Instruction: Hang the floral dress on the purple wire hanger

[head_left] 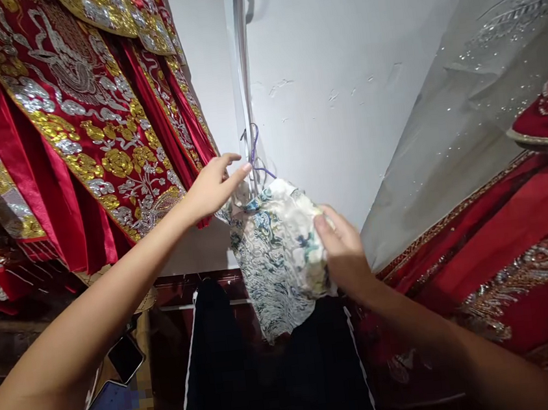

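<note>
the left hand [213, 188] reaches up and forward with its fingers stretched out nearly flat, the fingertips touching the top corner of a floral cloth [279, 256] right where it meets a purple hanger [255, 155]. whether any finger curls round the cloth there cannot be told; the hand looks open, pressing rather than gripping. the hanger's thin hook rises just above those fingertips, against a white wall [337, 61].

the right hand [345, 253] sits lower and to the right of the left one, closed on the cloth's right edge: the thumb lies over the front of the fabric and the other fingers wrap behind it, so the cloth bunches under the grip. the cloth, cream with blue-green pattern, spans the gap between the two hands and hangs down below the right hand's wrist.

directly beneath both hands hangs a black garment [272, 375] with white piping. left of the left forearm hang red embroidered robes [89, 120] in gold and silver thread; right of the right forearm lies a red beaded garment [516, 271] with a sheer sequinned veil [465, 113] above it. a phone [125, 357] lies below the left forearm.
</note>
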### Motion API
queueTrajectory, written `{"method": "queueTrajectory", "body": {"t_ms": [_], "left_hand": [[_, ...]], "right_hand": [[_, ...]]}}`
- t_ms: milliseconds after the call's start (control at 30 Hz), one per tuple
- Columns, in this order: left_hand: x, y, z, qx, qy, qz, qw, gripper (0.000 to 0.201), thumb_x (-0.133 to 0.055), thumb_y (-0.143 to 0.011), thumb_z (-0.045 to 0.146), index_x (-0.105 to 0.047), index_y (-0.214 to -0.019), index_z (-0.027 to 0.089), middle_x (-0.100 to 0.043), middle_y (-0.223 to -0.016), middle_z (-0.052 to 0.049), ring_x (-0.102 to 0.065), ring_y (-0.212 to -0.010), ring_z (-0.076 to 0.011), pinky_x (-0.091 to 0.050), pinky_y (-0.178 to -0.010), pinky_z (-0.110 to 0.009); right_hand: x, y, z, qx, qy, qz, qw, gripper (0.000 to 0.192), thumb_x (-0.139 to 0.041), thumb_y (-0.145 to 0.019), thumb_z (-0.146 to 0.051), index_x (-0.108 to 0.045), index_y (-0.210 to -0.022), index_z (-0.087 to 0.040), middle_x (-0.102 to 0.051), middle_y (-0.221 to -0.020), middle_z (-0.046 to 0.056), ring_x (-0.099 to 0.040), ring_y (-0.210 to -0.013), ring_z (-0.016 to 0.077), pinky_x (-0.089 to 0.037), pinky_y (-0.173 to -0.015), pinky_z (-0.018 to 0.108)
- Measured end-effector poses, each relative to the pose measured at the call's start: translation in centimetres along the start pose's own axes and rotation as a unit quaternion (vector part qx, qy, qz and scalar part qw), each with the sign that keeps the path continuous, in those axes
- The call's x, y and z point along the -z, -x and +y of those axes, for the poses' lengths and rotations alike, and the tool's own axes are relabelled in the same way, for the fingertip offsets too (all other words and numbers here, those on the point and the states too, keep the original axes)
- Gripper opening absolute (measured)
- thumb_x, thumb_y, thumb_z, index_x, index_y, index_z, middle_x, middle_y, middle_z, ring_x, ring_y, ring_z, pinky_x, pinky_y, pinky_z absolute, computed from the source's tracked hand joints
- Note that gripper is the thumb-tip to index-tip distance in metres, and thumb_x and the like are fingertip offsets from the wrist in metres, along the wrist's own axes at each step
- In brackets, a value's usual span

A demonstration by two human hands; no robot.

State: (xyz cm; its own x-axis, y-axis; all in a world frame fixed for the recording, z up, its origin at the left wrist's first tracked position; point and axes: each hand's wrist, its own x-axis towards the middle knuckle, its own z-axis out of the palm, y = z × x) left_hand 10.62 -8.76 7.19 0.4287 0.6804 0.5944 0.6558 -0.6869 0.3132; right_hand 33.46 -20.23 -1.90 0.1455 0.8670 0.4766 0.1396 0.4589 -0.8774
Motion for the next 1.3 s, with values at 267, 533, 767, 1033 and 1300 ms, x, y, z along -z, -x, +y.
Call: {"method": "queueTrajectory", "body": {"t_ms": [267,533,767,1033,1300], "left_hand": [[-0.5,0.9,-1.5,0.051,0.018,-0.050,0.997,0.061,-0.043,-0.098,0.057,-0.044,-0.141,0.014,-0.061,-0.134,-0.019,-0.060,-0.121,-0.0315,-0.048,-0.097,-0.042],[1.2,1.4,0.2,0.003,0.084,0.051,0.995,0.050,-0.039,-0.101,0.052,-0.049,-0.136,0.018,-0.065,-0.126,-0.013,-0.064,-0.106,-0.0220,-0.050,-0.090,-0.035],[0.6,2.6,-1.6,0.090,0.082,-0.082,0.989,0.050,-0.050,-0.094,0.055,-0.067,-0.071,0.013,-0.066,-0.064,-0.004,-0.057,-0.060,-0.0157,-0.044,-0.061,-0.028],[1.3,6.9,-0.1,0.089,0.289,-0.163,0.939,0.062,-0.039,-0.100,0.056,-0.065,-0.062,0.014,-0.069,-0.060,-0.006,-0.061,-0.054,-0.0119,-0.046,-0.061,-0.022],[2.9,5.6,-1.0,0.126,0.512,-0.181,0.830,0.053,-0.054,-0.093,0.060,-0.063,-0.118,0.014,-0.077,-0.094,-0.015,-0.073,-0.076,-0.0210,-0.055,-0.068,-0.029]], "right_hand": [[0.3,-4.5,0.7,0.001,-0.113,0.214,0.970,0.035,-0.057,-0.090,-0.054,-0.061,-0.098,-0.021,-0.068,-0.093,0.010,-0.068,-0.093,0.0285,-0.057,-0.069,0.036],[-1.0,1.4,-1.2,0.095,-0.005,0.157,0.983,0.032,-0.051,-0.092,-0.056,-0.063,-0.105,-0.029,-0.064,-0.080,0.005,-0.067,-0.079,0.0260,-0.054,-0.060,0.036],[-2.1,4.5,1.2,0.293,0.171,-0.418,0.843,0.049,-0.066,-0.090,-0.043,-0.056,-0.134,-0.024,-0.065,-0.124,0.015,-0.068,-0.101,0.0263,-0.057,-0.089,0.039],[-2.2,-0.8,3.9,0.292,0.319,-0.262,0.863,0.082,-0.067,-0.086,-0.023,-0.028,-0.158,-0.025,-0.038,-0.156,0.016,-0.036,-0.145,0.0339,-0.031,-0.117,0.058],[-1.8,-6.4,4.5,0.382,0.432,-0.150,0.803,0.082,-0.067,-0.084,-0.049,-0.036,-0.156,-0.027,-0.057,-0.122,0.012,-0.052,-0.112,0.0312,-0.036,-0.098,0.049]]}}
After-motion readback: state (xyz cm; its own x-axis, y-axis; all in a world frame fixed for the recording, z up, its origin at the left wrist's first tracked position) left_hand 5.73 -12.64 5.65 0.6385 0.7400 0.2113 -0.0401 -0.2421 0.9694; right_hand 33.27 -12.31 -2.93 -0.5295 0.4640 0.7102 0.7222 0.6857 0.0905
